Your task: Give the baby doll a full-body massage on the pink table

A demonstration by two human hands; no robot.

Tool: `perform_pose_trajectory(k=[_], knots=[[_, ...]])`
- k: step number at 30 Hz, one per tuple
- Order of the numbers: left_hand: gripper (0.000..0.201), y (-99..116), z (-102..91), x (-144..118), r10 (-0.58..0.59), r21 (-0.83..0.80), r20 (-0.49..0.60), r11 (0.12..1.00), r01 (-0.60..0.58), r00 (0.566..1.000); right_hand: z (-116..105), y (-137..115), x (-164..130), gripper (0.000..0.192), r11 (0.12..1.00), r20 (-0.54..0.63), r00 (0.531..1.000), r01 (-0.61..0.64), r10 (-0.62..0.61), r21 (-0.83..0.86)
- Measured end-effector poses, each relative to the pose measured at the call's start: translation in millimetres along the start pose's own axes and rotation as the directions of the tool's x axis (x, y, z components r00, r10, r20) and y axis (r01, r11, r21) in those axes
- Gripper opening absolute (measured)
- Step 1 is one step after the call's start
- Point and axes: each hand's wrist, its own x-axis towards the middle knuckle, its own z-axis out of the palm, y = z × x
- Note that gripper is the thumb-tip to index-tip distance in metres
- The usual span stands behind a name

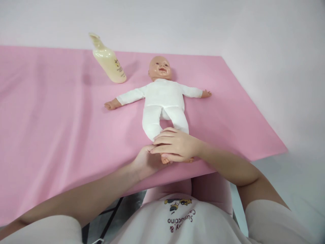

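A baby doll (164, 98) in a white bodysuit lies on its back on the pink sheet (56, 128), arms spread, head toward the far wall. Both of my hands meet at its feet near the front edge. My right hand (175, 145) lies across the doll's feet with fingers curled over them. Partly hidden beneath the right hand, my left hand (145, 163) cups the feet from the left. The toes of one foot peek out between the two hands.
A cream lotion bottle (109, 61) stands tilted at the back, left of the doll's head. The pink sheet ends at the right edge (254, 112) beside a pale wall. My pink-clad lap (177, 217) presses against the table's front.
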Motion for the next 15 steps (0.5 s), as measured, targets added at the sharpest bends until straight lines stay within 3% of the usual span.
perform_pose_trajectory(k=[3, 9, 15], knots=[[0.022, 0.5, 3.4, -1.3, -0.001, 0.038, -0.068, 0.999, 0.004, 0.998, 0.4, -0.1, 0.0, 0.036, 1.0, -0.011, 1.0, -0.003, 0.003, 0.002], [0.021, 0.5, 1.4, 0.1, -0.006, 0.062, 0.009, 0.998, 0.006, 1.0, 0.0, 0.1, 0.0, 0.036, 1.0, -0.004, 1.0, 0.003, -0.003, -0.003], [0.021, 0.1, 0.0, -0.8, 0.007, 0.066, 0.002, 0.998, -0.007, 1.0, 0.4, 0.0, -0.1, 0.036, 1.0, -0.008, 1.0, -0.002, 0.002, 0.002]])
